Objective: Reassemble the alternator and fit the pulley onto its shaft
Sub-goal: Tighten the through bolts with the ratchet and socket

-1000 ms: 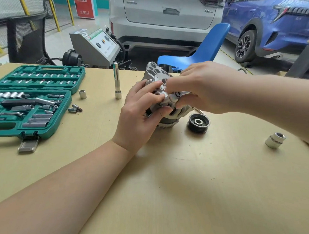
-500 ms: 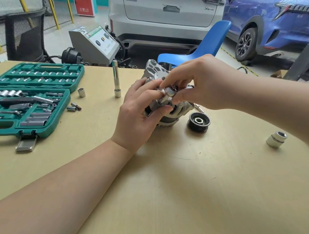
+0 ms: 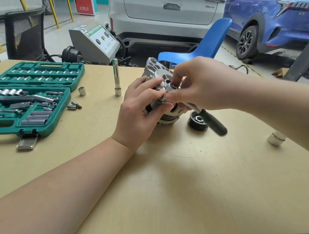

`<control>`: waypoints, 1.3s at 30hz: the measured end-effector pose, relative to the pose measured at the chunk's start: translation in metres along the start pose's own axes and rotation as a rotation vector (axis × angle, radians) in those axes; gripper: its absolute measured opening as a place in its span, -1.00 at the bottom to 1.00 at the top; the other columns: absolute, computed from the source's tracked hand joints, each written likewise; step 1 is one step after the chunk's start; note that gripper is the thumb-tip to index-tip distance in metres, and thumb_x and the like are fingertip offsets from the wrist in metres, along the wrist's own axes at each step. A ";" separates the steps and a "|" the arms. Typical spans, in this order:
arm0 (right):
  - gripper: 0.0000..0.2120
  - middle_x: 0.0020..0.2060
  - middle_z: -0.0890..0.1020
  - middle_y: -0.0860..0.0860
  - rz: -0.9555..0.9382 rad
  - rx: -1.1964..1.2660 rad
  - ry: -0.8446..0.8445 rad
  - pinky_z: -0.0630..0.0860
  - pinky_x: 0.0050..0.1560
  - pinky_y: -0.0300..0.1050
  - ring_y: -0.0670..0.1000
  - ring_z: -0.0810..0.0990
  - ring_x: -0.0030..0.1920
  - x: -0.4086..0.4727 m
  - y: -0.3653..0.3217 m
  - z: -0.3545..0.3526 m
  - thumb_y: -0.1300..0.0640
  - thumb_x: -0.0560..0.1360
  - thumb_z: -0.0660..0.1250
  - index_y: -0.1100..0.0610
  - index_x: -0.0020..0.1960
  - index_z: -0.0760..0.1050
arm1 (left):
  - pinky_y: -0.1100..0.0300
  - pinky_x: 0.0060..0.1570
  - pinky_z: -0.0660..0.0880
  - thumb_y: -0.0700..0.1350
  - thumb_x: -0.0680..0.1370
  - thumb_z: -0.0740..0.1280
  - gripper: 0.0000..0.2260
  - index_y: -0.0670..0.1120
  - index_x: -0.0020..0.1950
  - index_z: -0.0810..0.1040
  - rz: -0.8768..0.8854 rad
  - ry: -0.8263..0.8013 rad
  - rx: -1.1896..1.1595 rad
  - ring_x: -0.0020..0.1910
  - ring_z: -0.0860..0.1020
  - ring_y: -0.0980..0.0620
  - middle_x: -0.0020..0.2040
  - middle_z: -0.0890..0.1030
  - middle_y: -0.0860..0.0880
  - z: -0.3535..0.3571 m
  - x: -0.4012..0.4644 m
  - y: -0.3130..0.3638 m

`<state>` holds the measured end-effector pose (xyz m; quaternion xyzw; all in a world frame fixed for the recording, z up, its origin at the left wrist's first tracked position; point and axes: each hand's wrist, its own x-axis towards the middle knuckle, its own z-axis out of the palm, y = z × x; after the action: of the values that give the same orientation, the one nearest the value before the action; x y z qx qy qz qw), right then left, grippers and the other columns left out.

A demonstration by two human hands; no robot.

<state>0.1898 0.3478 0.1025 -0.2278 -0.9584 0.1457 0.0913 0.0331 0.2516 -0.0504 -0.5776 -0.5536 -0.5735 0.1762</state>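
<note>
Nearest the camera, 2 bare forearms crossed the pale wooden surface (image 3: 175,198) toward its middle. A loose socket (image 3: 276,139) lay alone at the right edge. The pulley (image 3: 197,123) rested flat on the surface just right of the alternator (image 3: 163,90), not yet on its shaft, with the dark handle of a ratchet (image 3: 212,122) passing above it.

At centre, the left hand (image 3: 140,110) wrapped the near side of the alternator, fingers curled against the housing to steady it. The right hand (image 3: 201,87) pinched the ratchet's head, thumb and fingers closed on it where it met the housing face; the fastener beneath was hidden by the fingers.

Judged from this, the step in hand was running down a housing fastener, so reassembly of the body preceded pulley fitting. The next move likely called for a firm hold by the left hand while the right shifted to the handle for leverage, keeping the socket square on the fastener.

Farther left lay the open green socket case (image 3: 37,100), with small sockets (image 3: 74,106) beside it, 1 upright socket (image 3: 82,91) and a standing extension bar (image 3: 116,77). Beyond the surface stood a blue chair (image 3: 208,42), a grey machine (image 3: 96,42) and 2 parked cars.
</note>
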 end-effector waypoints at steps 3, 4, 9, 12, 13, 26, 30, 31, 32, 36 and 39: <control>-0.81 -0.20 0.62 -0.06 -0.286 -0.352 0.005 0.56 -0.11 0.09 0.13 0.54 -0.14 0.000 0.001 -0.008 -0.03 0.55 0.47 0.01 0.05 0.51 | -0.24 0.47 0.43 -0.18 0.55 0.59 -0.81 -0.25 0.06 0.70 0.008 0.009 0.004 0.43 0.50 -0.16 0.34 0.66 -0.15 0.001 0.000 0.000; -0.82 -0.18 0.59 -0.02 -0.382 -0.440 0.001 0.53 -0.10 0.12 0.17 0.50 -0.10 0.001 0.001 -0.010 0.03 0.57 0.46 0.04 0.10 0.53 | -0.24 0.47 0.42 -0.18 0.55 0.59 -0.82 -0.25 0.06 0.70 0.004 0.007 0.002 0.44 0.51 -0.18 0.35 0.66 -0.15 0.000 0.000 -0.001; -0.85 -0.04 0.62 0.00 -0.553 -0.557 0.016 0.51 -0.08 0.09 0.19 0.54 -0.03 0.008 0.003 -0.016 0.09 0.59 0.44 0.11 0.12 0.58 | -0.25 0.48 0.40 -0.20 0.55 0.59 -0.81 -0.26 0.07 0.68 -0.010 -0.003 0.009 0.45 0.50 -0.27 0.36 0.66 -0.18 0.001 -0.001 0.001; -0.80 -0.04 0.65 -0.02 -0.447 -0.430 0.047 0.43 -0.10 -0.02 0.09 0.50 -0.06 0.006 0.003 -0.014 0.03 0.56 0.49 0.05 0.15 0.62 | -0.24 0.48 0.41 -0.19 0.54 0.60 -0.77 -0.28 0.09 0.67 -0.011 0.009 0.025 0.45 0.49 -0.25 0.36 0.65 -0.17 0.002 0.000 0.002; -0.79 -0.05 0.66 -0.01 -0.413 -0.415 0.058 0.46 -0.07 -0.02 0.09 0.50 -0.06 0.006 0.003 -0.012 0.02 0.55 0.50 0.04 0.14 0.63 | -0.24 0.48 0.41 -0.19 0.54 0.60 -0.77 -0.28 0.09 0.67 -0.010 0.012 0.024 0.45 0.49 -0.22 0.36 0.65 -0.17 0.002 0.000 0.002; -0.69 -0.28 0.59 -0.08 -0.169 -0.301 0.116 0.46 -0.27 -0.09 -0.08 0.50 -0.28 -0.003 0.001 0.003 -0.22 0.54 0.40 0.03 -0.02 0.59 | -0.13 0.52 0.41 -0.16 0.57 0.57 -0.81 -0.26 0.07 0.70 -0.005 -0.003 0.009 0.46 0.48 -0.11 0.36 0.61 -0.04 0.000 0.001 0.005; -0.79 -0.16 0.63 0.03 -0.441 -0.520 0.097 0.52 -0.13 0.11 0.18 0.49 -0.15 -0.002 0.007 -0.007 -0.03 0.61 0.39 0.08 0.14 0.56 | -0.19 0.51 0.40 -0.19 0.55 0.59 -0.81 -0.26 0.06 0.69 -0.013 -0.006 0.011 0.47 0.49 -0.26 0.37 0.65 -0.13 0.001 0.000 0.002; -0.81 -0.11 0.64 0.03 -0.499 -0.547 0.088 0.52 -0.07 0.14 0.18 0.50 -0.10 0.000 0.008 -0.009 0.00 0.62 0.38 0.09 0.16 0.57 | -0.19 0.52 0.40 -0.19 0.56 0.59 -0.81 -0.25 0.06 0.69 -0.014 -0.006 0.013 0.47 0.49 -0.27 0.37 0.65 -0.14 0.001 0.000 0.002; -0.81 -0.06 0.65 0.04 -0.552 -0.572 0.075 0.51 -0.02 0.16 0.19 0.52 -0.04 0.002 0.008 -0.010 0.04 0.63 0.37 0.10 0.18 0.59 | -0.19 0.53 0.39 -0.19 0.56 0.59 -0.82 -0.25 0.07 0.69 -0.015 -0.007 0.013 0.47 0.49 -0.26 0.38 0.65 -0.14 0.001 0.000 0.002; -0.78 -0.06 0.69 0.03 -0.521 -0.516 0.081 0.52 -0.01 0.12 0.19 0.56 -0.03 0.007 0.010 -0.010 0.00 0.60 0.42 0.07 0.18 0.63 | -0.23 0.50 0.41 -0.18 0.55 0.59 -0.78 -0.26 0.10 0.68 -0.022 -0.009 0.022 0.46 0.49 -0.24 0.37 0.64 -0.13 0.000 -0.001 0.003; -0.75 -0.18 0.70 -0.01 -0.323 -0.312 0.119 0.55 -0.06 0.03 0.14 0.60 -0.12 0.002 0.010 -0.002 -0.11 0.54 0.46 0.04 0.09 0.65 | -0.24 0.48 0.43 -0.20 0.53 0.61 -0.76 -0.26 0.12 0.68 -0.044 -0.004 0.014 0.46 0.49 -0.26 0.35 0.66 -0.14 0.001 0.000 0.004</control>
<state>0.1924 0.3583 0.1010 -0.0909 -0.9863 -0.0342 0.1335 0.0375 0.2511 -0.0491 -0.5650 -0.5706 -0.5722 0.1666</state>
